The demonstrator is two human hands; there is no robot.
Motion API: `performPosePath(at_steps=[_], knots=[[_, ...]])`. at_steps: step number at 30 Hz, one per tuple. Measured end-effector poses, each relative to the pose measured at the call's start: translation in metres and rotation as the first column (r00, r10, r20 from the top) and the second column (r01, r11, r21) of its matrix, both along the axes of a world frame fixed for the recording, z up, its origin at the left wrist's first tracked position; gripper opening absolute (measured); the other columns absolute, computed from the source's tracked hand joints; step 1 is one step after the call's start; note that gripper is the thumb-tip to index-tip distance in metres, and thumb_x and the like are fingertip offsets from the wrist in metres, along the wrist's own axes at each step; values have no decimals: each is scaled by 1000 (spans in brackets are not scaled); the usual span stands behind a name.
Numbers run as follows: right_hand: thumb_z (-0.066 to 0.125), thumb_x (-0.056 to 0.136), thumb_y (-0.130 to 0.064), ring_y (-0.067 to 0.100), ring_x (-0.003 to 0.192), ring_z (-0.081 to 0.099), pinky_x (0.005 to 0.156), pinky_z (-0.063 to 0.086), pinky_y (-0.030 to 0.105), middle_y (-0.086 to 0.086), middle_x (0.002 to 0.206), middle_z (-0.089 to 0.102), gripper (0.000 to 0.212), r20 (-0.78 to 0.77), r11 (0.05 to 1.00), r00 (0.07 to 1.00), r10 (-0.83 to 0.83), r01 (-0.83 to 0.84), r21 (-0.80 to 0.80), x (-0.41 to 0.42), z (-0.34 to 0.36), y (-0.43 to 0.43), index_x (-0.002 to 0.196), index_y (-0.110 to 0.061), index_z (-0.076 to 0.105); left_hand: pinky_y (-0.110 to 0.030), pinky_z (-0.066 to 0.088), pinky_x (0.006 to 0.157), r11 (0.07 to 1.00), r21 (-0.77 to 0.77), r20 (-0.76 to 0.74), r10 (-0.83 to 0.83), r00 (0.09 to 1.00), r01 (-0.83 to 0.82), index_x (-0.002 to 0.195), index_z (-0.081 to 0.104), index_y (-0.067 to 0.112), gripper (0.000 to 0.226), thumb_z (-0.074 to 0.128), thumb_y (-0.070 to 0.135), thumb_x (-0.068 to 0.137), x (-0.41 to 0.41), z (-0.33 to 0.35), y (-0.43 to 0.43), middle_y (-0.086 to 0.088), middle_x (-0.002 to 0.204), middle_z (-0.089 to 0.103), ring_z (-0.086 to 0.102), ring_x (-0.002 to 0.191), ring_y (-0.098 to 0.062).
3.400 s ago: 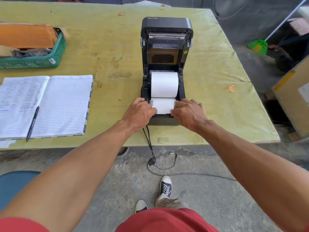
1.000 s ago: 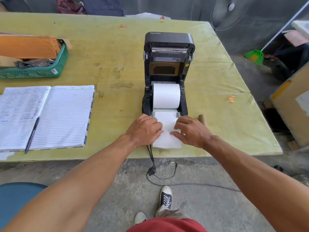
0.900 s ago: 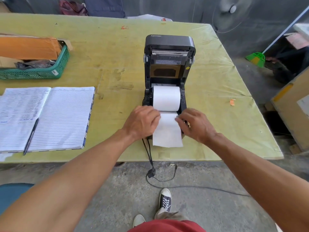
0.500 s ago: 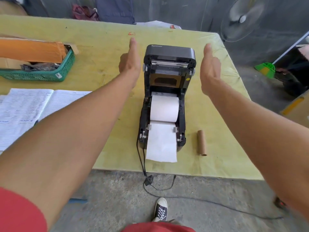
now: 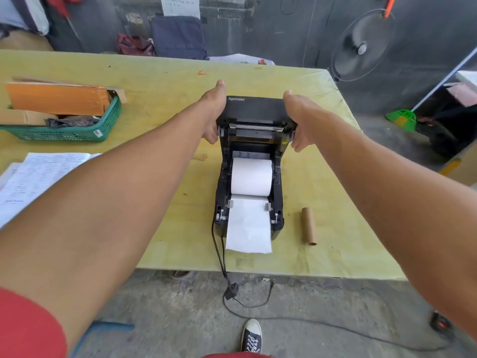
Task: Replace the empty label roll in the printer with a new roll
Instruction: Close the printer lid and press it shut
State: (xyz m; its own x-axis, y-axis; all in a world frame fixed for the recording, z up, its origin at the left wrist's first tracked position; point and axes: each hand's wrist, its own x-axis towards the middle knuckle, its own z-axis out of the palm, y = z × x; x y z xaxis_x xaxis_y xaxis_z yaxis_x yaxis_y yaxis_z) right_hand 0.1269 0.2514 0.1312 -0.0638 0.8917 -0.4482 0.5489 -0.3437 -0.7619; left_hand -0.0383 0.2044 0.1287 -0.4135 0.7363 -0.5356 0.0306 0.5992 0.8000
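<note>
Both hands grip raised printer lid (image 5: 254,109) at frame centre: left hand (image 5: 213,112), right hand (image 5: 300,117), fingers clamped on its sides, likely to close it. New label roll (image 5: 251,177) seated in printer bay, leader over front slot. Empty core (image 5: 309,226) discarded on desk (image 5: 167,228), right.

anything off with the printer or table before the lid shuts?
Nothing much. The new roll sits square in the printer, its paper tail hanging straight over the front. Only stray item: the empty core, lying loose on the table to the right.

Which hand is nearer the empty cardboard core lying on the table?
Right. The right hand grips the printer lid's right side, beyond the cardboard core; the left hand grips its left side, across the printer.
</note>
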Motion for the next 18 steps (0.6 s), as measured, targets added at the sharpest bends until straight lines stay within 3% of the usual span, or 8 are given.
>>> performPosePath(at_steps=[6, 7, 9, 10, 12, 13, 15, 18], knots=[[13, 103, -50, 51, 105, 59, 77, 45, 55, 39, 124, 52, 67, 96, 997, 995, -23, 16, 71, 8, -13, -36, 152, -5, 21, -44, 46, 91, 996, -74, -84, -48, 995, 42, 138, 42, -2, 87, 17, 69, 95, 3, -7, -29, -30, 127, 54, 56, 114, -41], [13, 103, -51, 51, 103, 60, 78, 46, 56, 39, 122, 53, 67, 95, 998, 995, -27, 22, 59, 10, -17, -43, 153, -6, 21, -40, 49, 82, 997, -67, -88, -50, 995, 44, 119, 54, 5, 75, 19, 67, 95, 5, -10, -35, -26, 106, 57, 59, 97, -34], [14, 103, -51, 50, 102, 61, 83, 47, 57, 40, 120, 54, 67, 94, 999, 995, -37, 34, 35, 15, -25, -59, 153, -7, 20, -32, 25, 60, 995, -91, -81, -44, 996, 36, 81, 42, 19, 43, 25, 56, 96, 10, -16, -52, -14, 77, 42, 43, 70, -20], [14, 103, -50, 49, 101, 62, 84, 46, 57, 39, 120, 55, 66, 91, 999, 995, -44, 42, 26, 17, -29, -67, 152, -6, 22, -40, 16, 70, 995, -93, -71, -32, 997, 25, 80, 37, 20, 33, 27, 46, 96, 15, -19, -61, -14, 80, 40, 40, 72, -21], [15, 104, -47, 42, 97, 62, 86, 46, 53, 32, 119, 56, 63, 83, 998, 995, -48, 45, 37, 22, -39, -79, 148, -4, 29, -30, 32, 73, 998, -63, -36, -14, 999, 12, 96, 49, 12, 27, 28, 31, 96, 19, -30, -71, -21, 100, 46, 51, 91, -30], [16, 105, -44, 37, 95, 59, 89, 46, 50, 26, 116, 55, 60, 79, 998, 996, -42, 38, 55, 24, -44, -86, 145, -4, 34, -38, 46, 83, 999, -46, -31, -1, 1000, 0, 111, 50, 5, 34, 28, 28, 96, 21, -38, -76, -24, 112, 49, 55, 106, -37], [18, 105, -38, 29, 90, 51, 89, 44, 43, 15, 102, 50, 49, 65, 995, 998, -18, 12, 96, 28, -55, -99, 127, -5, 47, -45, 44, 96, 999, -29, -29, 21, 999, -21, 124, 45, 0, 40, 29, 26, 97, 27, -47, -91, -22, 122, 50, 50, 123, -43], [24, 105, -24, 14, 63, 38, 74, 37, 35, 2, 75, 37, 34, 64, 994, 998, 24, -31, 105, 33, -71, -117, 78, -15, 41, -41, 45, 93, 999, -30, -12, 38, 999, -39, 127, 53, 16, 41, 30, 21, 92, 35, -61, -111, -2, 115, 49, 56, 109, -27]])
